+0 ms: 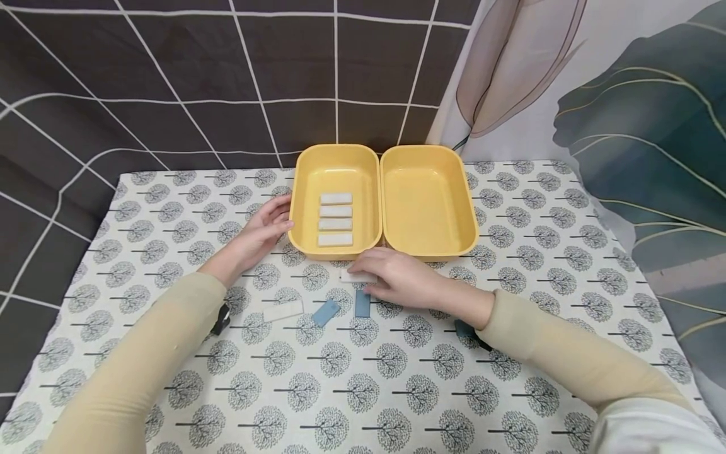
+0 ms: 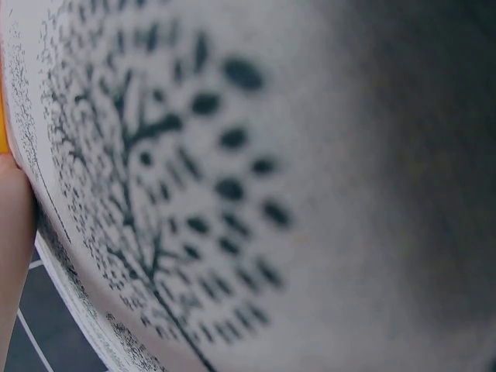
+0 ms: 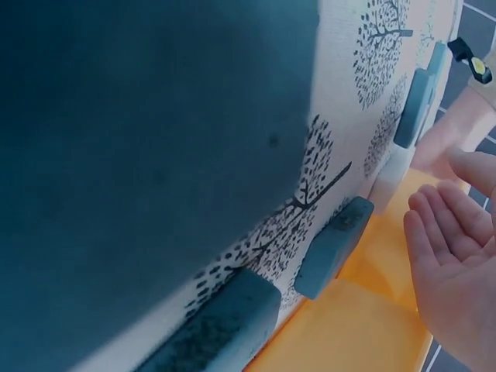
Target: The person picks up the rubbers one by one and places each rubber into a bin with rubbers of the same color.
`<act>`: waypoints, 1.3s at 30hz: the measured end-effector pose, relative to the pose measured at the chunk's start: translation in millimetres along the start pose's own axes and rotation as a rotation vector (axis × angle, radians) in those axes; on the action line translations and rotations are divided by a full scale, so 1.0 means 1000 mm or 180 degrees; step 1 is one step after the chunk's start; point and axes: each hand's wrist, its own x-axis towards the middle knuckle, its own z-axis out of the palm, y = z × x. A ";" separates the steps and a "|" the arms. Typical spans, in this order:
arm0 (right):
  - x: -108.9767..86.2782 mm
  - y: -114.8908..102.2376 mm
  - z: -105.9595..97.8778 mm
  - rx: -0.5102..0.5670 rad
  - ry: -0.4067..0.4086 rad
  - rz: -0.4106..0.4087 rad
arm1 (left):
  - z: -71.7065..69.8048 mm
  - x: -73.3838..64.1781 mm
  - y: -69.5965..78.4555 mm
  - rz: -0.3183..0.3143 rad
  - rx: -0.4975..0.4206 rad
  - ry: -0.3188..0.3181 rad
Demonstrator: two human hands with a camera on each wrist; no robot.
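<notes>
My left hand (image 1: 263,230) rests against the left side of the left yellow bin (image 1: 296,189), thumb at its rim. Several white blocks (image 1: 335,224) lie in a column inside that bin. My right hand (image 1: 399,277) reaches over a white block (image 1: 353,277) on the cloth just in front of the bins, partly covering it. In the right wrist view, that hand's fingers (image 3: 457,240) are loosely bent, with nothing visible in the palm. Beside it lie a blue block (image 1: 362,304), a tilted blue block (image 1: 326,313) and another white block (image 1: 283,310).
The right yellow bin (image 1: 429,211) stands against the left one. In the right wrist view, more blue blocks (image 3: 333,248) lie near the bins. A dark tiled-pattern backdrop (image 1: 283,69) rises behind the table, which has a tree-print cloth (image 1: 363,391).
</notes>
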 end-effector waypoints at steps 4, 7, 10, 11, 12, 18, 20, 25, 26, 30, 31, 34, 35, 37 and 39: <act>0.000 0.001 0.003 -0.0028 -0.0043 0.0017 | 0.000 0.001 0.000 -0.0017 -0.0012 0.0009; 0.000 0.003 0.004 -0.0047 -0.0073 0.0029 | 0.000 0.001 0.000 -0.0004 -0.0015 0.0004; 0.001 0.005 0.006 -0.0073 -0.0106 0.0041 | -0.001 0.001 0.000 0.0016 -0.0028 -0.0001; 0.001 0.006 0.006 -0.0071 -0.0120 0.0052 | -0.001 0.001 -0.001 0.0024 -0.0023 -0.0004; 0.001 0.007 0.007 -0.0075 -0.0124 0.0050 | -0.001 0.001 -0.001 0.0030 -0.0027 -0.0006; 0.001 0.009 0.009 -0.0088 -0.0137 0.0062 | 0.000 0.001 0.000 0.0041 -0.0010 -0.0010; 0.002 0.010 0.009 -0.0105 -0.0123 0.0060 | 0.001 0.001 0.000 0.0033 0.0001 -0.0006; 0.003 0.013 0.011 -0.0119 -0.0062 0.0030 | 0.001 0.001 0.001 0.0045 0.0012 -0.0016; 0.003 0.013 0.011 -0.0115 -0.0052 0.0025 | 0.001 0.001 0.001 0.0050 0.0005 -0.0017; 0.003 0.014 0.012 -0.0105 -0.0017 0.0016 | 0.001 0.001 0.001 0.0042 -0.0005 -0.0004; 0.003 0.014 0.013 -0.0108 -0.0009 0.0017 | 0.001 0.001 0.001 0.0040 -0.0008 -0.0004; 0.004 0.014 0.013 -0.0112 0.0016 0.0018 | 0.001 0.000 0.001 0.0029 -0.0007 -0.0001; 0.004 0.013 0.013 -0.0111 0.0027 0.0016 | 0.000 0.000 0.001 0.0025 -0.0008 0.0002; 0.004 0.013 0.014 -0.0109 0.0059 0.0007 | 0.000 0.000 0.001 0.0017 -0.0011 0.0010; 0.004 0.013 0.015 -0.0094 0.0099 -0.0007 | 0.000 0.000 0.000 0.0012 -0.0024 0.0018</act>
